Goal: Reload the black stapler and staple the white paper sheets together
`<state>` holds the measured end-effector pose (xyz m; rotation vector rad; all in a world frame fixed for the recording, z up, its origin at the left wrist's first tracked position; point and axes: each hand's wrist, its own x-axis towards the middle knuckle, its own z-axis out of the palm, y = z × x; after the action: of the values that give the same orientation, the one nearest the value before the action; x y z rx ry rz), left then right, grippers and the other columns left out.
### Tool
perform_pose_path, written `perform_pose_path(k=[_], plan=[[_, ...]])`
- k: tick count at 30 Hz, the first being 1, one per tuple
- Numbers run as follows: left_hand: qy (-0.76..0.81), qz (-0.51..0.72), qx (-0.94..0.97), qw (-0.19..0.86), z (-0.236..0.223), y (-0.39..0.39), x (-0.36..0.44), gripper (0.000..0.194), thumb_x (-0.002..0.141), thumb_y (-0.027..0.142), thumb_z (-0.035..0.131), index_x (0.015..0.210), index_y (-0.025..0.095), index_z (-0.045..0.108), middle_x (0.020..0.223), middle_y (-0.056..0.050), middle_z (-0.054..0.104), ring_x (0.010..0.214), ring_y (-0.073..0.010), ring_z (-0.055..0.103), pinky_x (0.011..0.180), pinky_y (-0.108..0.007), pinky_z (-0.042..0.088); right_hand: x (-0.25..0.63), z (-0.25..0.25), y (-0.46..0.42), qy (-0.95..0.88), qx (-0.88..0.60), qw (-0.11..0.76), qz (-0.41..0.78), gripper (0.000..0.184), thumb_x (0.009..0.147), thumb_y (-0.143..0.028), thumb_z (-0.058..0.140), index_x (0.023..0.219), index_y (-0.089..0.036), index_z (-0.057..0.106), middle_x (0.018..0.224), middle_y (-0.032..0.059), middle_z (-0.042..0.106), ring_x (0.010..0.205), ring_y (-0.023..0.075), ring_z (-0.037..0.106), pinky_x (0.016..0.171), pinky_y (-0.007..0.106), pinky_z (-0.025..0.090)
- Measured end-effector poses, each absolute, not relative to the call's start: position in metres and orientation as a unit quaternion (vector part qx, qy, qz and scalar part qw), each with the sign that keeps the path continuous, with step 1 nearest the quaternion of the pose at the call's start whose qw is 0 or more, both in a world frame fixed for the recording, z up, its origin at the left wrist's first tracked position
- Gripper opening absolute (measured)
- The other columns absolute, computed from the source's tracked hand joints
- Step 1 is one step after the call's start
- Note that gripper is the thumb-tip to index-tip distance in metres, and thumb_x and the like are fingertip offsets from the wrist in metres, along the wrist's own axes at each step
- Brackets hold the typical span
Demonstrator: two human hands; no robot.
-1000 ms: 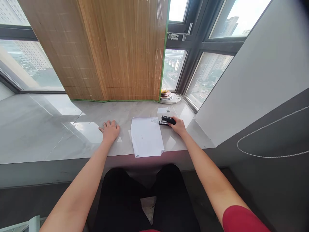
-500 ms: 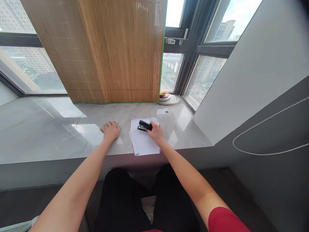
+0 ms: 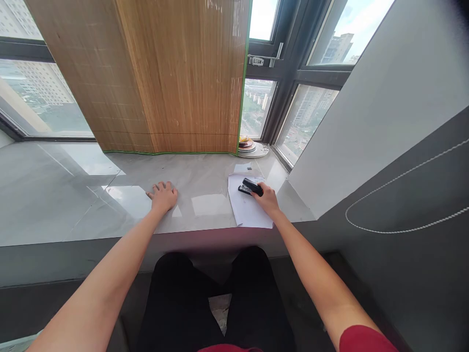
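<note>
A black stapler [image 3: 252, 187] is gripped by my right hand [image 3: 266, 196], its front end pointing left over the white paper sheets [image 3: 249, 212]. The paper lies at the sill's front edge, its lower part jutting slightly toward me. My left hand [image 3: 163, 196] rests palm down on the stone sill, fingers spread, well to the left of the paper and holding nothing. Beyond the paper lie a couple of small dark strips [image 3: 249, 168], perhaps staples.
The pale glossy sill [image 3: 205, 171] runs beneath the windows. A bamboo blind [image 3: 176, 88] hangs down to its rear part. In the back right corner stand stacked plates [image 3: 252, 149]. A beaded cord [image 3: 399, 188] hangs at the right, by the grey wall.
My right hand has moved to the right with the stapler, and the paper has slid along with it. My left hand stays flat on the sill. The view has shifted slightly.
</note>
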<state>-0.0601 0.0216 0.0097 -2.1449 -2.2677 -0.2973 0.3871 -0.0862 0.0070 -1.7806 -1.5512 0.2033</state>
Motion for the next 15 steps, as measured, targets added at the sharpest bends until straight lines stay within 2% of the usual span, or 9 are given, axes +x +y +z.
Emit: perform_pose_path(k=[3,6,8,11,15], plan=[[-0.724,-0.088,-0.685,-0.007,0.011,0.022,-0.061,0.064,0.109,0.037,0.027,0.161,0.009,0.052,0.169,-0.031,0.043,0.158,-0.0538,0.033,0.123,-0.084,0.025,0.420,0.013,-0.088,-0.603,-0.714,0.351,0.049,0.037,0.102,-0.051,0.064,0.123,-0.021,0.071,0.116,0.0111,0.079,0.100,0.0257,0.070,0.088,0.034,0.051],[-0.726,-0.087,-0.682,-0.011,0.013,0.021,-0.061,0.063,0.109,0.037,0.029,0.161,0.011,0.052,0.170,-0.030,0.043,0.159,-0.0528,0.033,0.123,-0.082,0.027,0.458,0.017,-0.091,-0.539,-0.820,0.193,-0.001,0.044,0.112,-0.042,0.041,0.101,-0.018,0.076,0.102,0.0153,0.079,0.093,0.0265,0.070,0.079,0.035,0.046],[-0.729,-0.086,-0.680,-0.009,0.014,0.019,-0.059,0.063,0.109,0.038,0.029,0.161,0.011,0.052,0.169,-0.030,0.043,0.159,-0.0523,0.033,0.123,-0.082,0.027,0.476,0.014,-0.092,-0.522,-0.843,0.129,-0.005,0.041,0.110,-0.032,0.043,0.096,-0.016,0.079,0.103,0.0189,0.080,0.095,0.0284,0.072,0.079,0.036,0.044],[-0.730,-0.085,-0.678,-0.004,0.015,0.016,-0.056,0.063,0.109,0.037,0.029,0.161,0.011,0.053,0.170,-0.029,0.044,0.158,-0.0517,0.034,0.124,-0.082,0.025,0.484,0.007,-0.092,-0.527,-0.842,0.113,-0.010,0.039,0.107,-0.025,0.045,0.103,-0.014,0.082,0.112,0.0229,0.080,0.104,0.0307,0.074,0.084,0.037,0.045],[-0.733,-0.089,-0.674,-0.010,0.020,0.015,-0.059,0.063,0.109,0.040,0.031,0.162,0.015,0.054,0.173,-0.026,0.043,0.160,-0.0476,0.035,0.127,-0.076,0.027,0.479,0.005,-0.089,-0.529,-0.843,0.097,-0.016,0.041,0.107,-0.025,0.043,0.107,-0.013,0.083,0.112,0.0232,0.081,0.105,0.0310,0.075,0.087,0.037,0.046]])
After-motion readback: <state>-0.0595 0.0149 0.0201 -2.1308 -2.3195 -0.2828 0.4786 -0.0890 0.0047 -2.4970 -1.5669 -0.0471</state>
